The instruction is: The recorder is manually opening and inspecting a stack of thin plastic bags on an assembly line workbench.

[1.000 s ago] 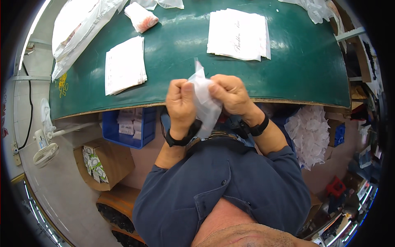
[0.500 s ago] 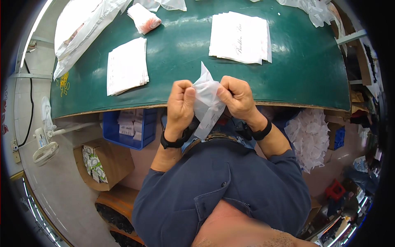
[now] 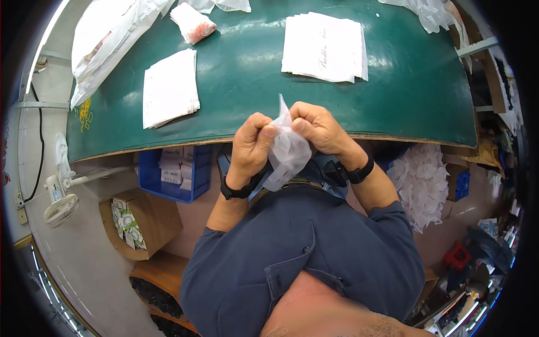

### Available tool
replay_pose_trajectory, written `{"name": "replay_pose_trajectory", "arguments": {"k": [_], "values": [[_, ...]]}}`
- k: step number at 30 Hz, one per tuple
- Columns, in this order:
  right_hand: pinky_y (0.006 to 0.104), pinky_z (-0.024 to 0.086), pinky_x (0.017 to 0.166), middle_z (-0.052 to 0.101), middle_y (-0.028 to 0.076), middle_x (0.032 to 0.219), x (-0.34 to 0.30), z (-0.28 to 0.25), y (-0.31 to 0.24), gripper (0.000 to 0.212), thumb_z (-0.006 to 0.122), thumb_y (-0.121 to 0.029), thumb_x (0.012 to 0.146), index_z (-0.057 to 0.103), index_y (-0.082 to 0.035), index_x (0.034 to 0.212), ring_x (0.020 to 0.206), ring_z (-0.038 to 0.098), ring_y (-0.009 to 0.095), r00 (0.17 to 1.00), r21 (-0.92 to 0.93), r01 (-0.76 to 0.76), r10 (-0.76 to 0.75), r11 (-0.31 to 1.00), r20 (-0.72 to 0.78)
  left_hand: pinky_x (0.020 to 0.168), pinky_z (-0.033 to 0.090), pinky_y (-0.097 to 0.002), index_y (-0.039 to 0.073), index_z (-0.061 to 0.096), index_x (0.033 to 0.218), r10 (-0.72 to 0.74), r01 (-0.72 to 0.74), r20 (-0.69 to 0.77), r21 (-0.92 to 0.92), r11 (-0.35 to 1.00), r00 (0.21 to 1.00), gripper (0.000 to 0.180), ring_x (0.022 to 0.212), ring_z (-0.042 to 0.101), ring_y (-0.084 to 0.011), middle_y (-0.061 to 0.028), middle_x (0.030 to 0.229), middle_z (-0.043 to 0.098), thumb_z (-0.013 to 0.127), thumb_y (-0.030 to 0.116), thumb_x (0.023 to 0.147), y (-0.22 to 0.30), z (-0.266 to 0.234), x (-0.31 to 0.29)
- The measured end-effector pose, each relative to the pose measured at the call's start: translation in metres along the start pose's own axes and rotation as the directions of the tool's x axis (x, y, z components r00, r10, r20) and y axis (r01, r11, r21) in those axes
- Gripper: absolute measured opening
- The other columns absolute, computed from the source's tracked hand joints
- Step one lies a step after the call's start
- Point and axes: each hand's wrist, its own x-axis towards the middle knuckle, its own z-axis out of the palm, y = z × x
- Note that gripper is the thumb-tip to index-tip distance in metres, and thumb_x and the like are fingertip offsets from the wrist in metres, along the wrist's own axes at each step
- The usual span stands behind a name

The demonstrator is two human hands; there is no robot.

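A frosted, see-through plastic bag (image 3: 290, 150) hangs between my two hands, just off the table's front edge. My left hand (image 3: 252, 141) pinches its left side between thumb and curled fingers. On the other side, my right hand (image 3: 320, 128) is closed on the bag's upper right edge. One pointed corner of the bag sticks up between the hands, and its lower end hangs down near my waist. On the green table (image 3: 241, 84) beyond lie a stack of white sheets or flat bags (image 3: 170, 87) to the left and another white stack with dark lettering (image 3: 324, 48) to the right.
A rolled white-and-red bundle (image 3: 192, 23) and large white plastic bags (image 3: 106, 45) lie at the far left, near yellow rubber bands (image 3: 85, 115). Below the table are a blue bin (image 3: 196, 174) with white packets, a cardboard box (image 3: 160, 216), a fan (image 3: 60, 202) and a heap of clear bags (image 3: 420, 185).
My hands have drawn closer together, the right one moving left and the left one slightly right. The bag between them is now more bunched. Both hands keep their hold.
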Motion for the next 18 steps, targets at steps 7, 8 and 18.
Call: {"name": "replay_pose_trajectory", "arguments": {"k": [7,8,18], "values": [[0.0225,0.045,0.058,0.059,-0.001,0.076,0.0,0.013,0.005,0.034,0.065,-0.034,0.103,0.062,-0.002,0.091,0.065,0.053,0.006,0.999,0.092,-0.052,0.05,0.994,0.022,0.071,0.045,-0.0195,0.004,0.06,0.107,-0.194,0.207,0.073,-0.313,0.927,0.978,0.021,0.08,0.053,-0.004,0.0025,0.091,0.061,0.057,0.025,0.107,-0.013,0.01,-0.007],[0.0226,0.045,0.058,0.059,-0.001,0.076,-0.001,0.013,0.005,0.033,0.065,-0.033,0.103,0.062,-0.002,0.091,0.065,0.053,0.006,0.998,0.034,-0.053,0.053,0.998,0.016,0.071,0.045,-0.0195,0.004,0.06,0.107,-0.209,0.223,0.076,-0.306,0.926,0.975,0.021,0.08,0.053,-0.004,0.0025,0.091,0.061,0.057,0.025,0.107,-0.014,0.01,-0.008],[0.0294,0.046,0.057,0.059,0.002,0.073,-0.002,0.012,0.006,0.032,0.074,-0.03,0.096,0.06,-0.002,0.088,0.062,0.054,0.011,0.998,-0.159,0.043,-0.034,0.986,0.054,0.073,0.046,-0.0188,0.007,0.059,0.109,-0.285,0.292,0.107,-0.586,0.756,0.953,0.015,0.083,0.056,-0.004,0.0027,0.097,0.062,0.054,0.02,0.108,-0.017,0.011,-0.01]]}}
